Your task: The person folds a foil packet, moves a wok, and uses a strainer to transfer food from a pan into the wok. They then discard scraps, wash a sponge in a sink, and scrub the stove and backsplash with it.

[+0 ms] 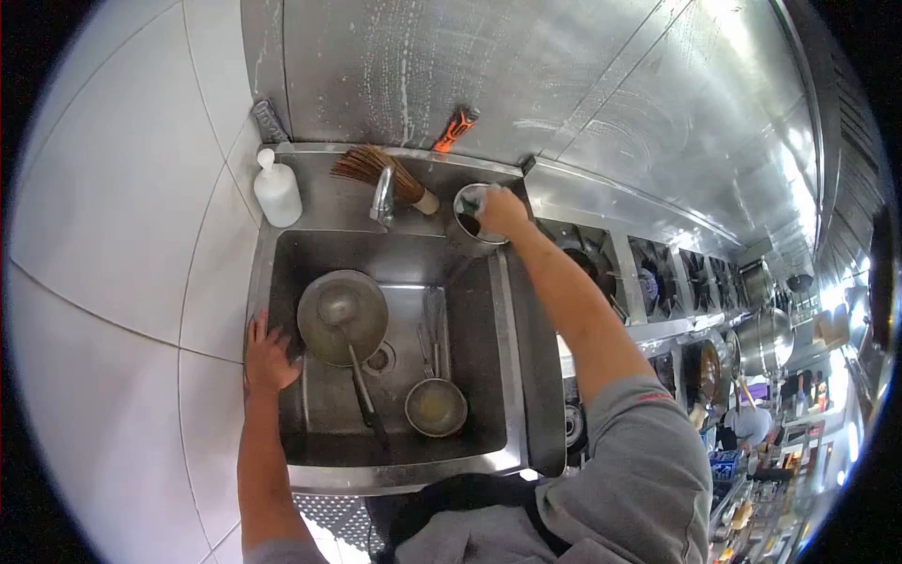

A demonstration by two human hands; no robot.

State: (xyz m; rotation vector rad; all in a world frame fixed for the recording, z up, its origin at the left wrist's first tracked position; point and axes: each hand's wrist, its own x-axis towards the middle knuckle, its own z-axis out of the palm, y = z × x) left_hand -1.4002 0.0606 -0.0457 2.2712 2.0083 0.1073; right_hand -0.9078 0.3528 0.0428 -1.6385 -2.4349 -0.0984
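Note:
My left hand point(272, 357) rests on the left rim of the steel sink point(474, 467), its fingers spread and holding nothing. At the back right corner my right hand point(504, 211) is closed over a round metal container point(467, 195). A pale and greenish thing shows at its fingers, too blurred to name. Inside the sink, a round metal pan point(320, 353) holds cloudy liquid, with a ladle point(339, 305) lying across it. Beside it are a smaller metal bowl point(437, 408) with a yellowish bottom and some long metal utensils point(434, 329).
The faucet point(383, 195) rises behind the basin beside a bamboo brush point(399, 179). A white pump bottle point(278, 193) stands at the back left. An orange-and-black handle point(457, 129) leans on the wet steel wall. Stove burners point(655, 282) line the right; a person point(750, 425) is farther off.

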